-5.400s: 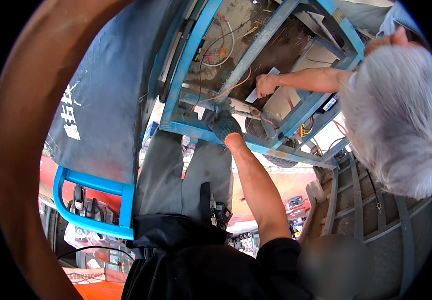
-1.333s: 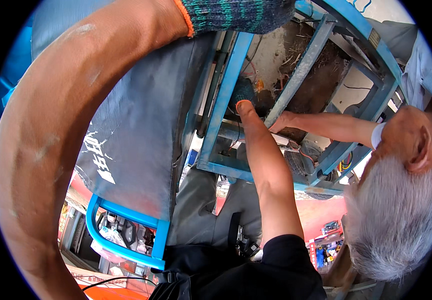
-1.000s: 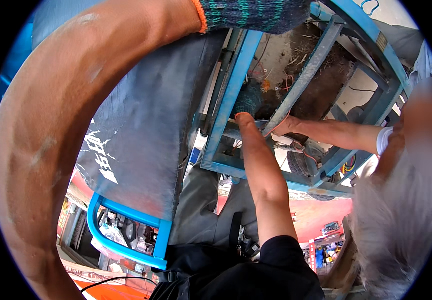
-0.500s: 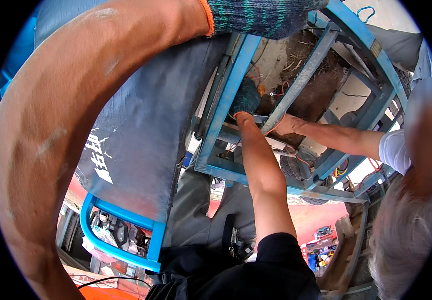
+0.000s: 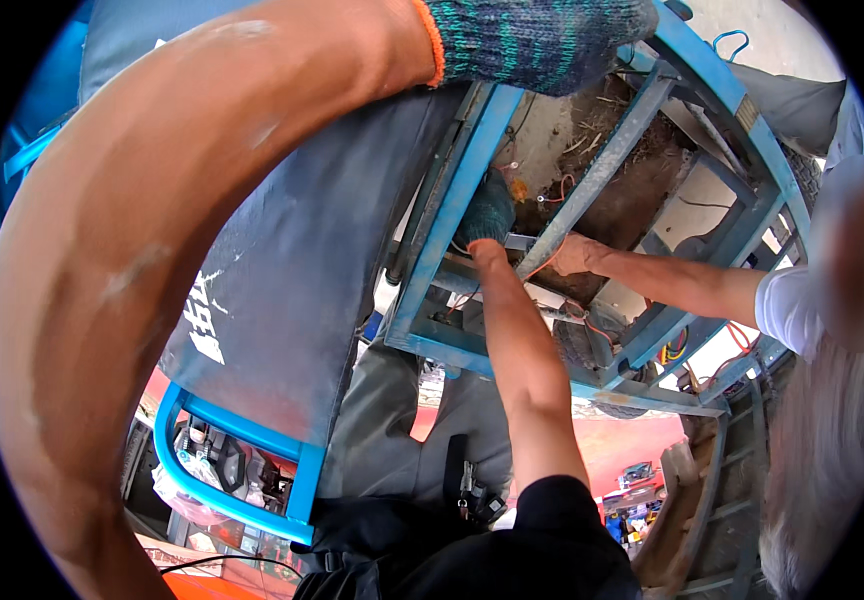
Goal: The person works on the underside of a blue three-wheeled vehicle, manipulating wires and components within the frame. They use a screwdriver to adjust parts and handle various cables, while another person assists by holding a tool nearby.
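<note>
My left hand (image 5: 542,42), in a dark green knitted glove with an orange cuff, is curled at the top bar of a blue metal frame (image 5: 472,165); the picture's edge cuts part of it off. My right hand (image 5: 489,212), in a matching glove, reaches down inside the frame beside its left rail. Its fingers point away from me and are hidden, so what they touch does not show. Close by lie a thin red wire (image 5: 564,188) with a ring end and a small orange piece (image 5: 520,190). A co-worker's bare hand (image 5: 577,254) reaches in from the right, next to the grey crossbar (image 5: 602,160).
A dark padded panel (image 5: 272,290) with white markings stands at the left. Below it is a bright blue tube rail (image 5: 237,425) in front of assorted parts. Coloured wires (image 5: 674,345) hang at the frame's lower right. The co-worker (image 5: 802,300) leans in at the right.
The view has shifted slightly, so my left glove sits a little lower in the picture. My right hand and the co-worker's hand stay in nearly the same places within the frame.
</note>
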Demonstrator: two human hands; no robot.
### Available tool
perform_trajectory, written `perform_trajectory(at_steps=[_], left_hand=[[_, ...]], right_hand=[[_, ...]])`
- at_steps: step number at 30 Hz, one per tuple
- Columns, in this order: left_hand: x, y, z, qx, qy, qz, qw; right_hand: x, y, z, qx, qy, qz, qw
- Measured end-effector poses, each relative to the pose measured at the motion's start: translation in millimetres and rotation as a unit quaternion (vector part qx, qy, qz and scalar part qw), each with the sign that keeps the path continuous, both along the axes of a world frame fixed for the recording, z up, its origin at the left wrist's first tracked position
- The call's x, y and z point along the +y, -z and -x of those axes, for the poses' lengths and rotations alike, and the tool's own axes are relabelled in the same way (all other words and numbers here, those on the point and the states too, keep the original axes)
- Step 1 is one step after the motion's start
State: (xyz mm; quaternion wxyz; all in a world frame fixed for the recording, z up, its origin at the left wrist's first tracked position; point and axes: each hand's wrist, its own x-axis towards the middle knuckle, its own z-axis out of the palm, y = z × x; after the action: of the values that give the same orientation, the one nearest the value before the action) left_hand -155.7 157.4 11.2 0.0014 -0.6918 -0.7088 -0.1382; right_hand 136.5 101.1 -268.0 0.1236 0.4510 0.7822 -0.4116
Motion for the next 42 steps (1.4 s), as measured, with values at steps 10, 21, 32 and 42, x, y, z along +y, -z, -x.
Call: perform_trajectory(at_steps=[10,21,32,42], left_hand=[[-5,-17,-11,0.037,-0.053,0.052,0.997],[6,-3,-32,0.128,-0.084,0.081,0.985],[-140,-44,-236,-0.396,-0.092,0.187,0.894],[-224,-56,-370,-0.301,-0.322,0.367,0.819]], right_hand=[[-41,-263,-121,0.175,-0.045,0.134,0.974],[-160,-257,-232,0.246,-0.294,0.279,0.881],[-134,-251,-322,0.134,0.037,0.379,0.915],[-120,-249,-345,0.097,0.344,0.586,0.728]])
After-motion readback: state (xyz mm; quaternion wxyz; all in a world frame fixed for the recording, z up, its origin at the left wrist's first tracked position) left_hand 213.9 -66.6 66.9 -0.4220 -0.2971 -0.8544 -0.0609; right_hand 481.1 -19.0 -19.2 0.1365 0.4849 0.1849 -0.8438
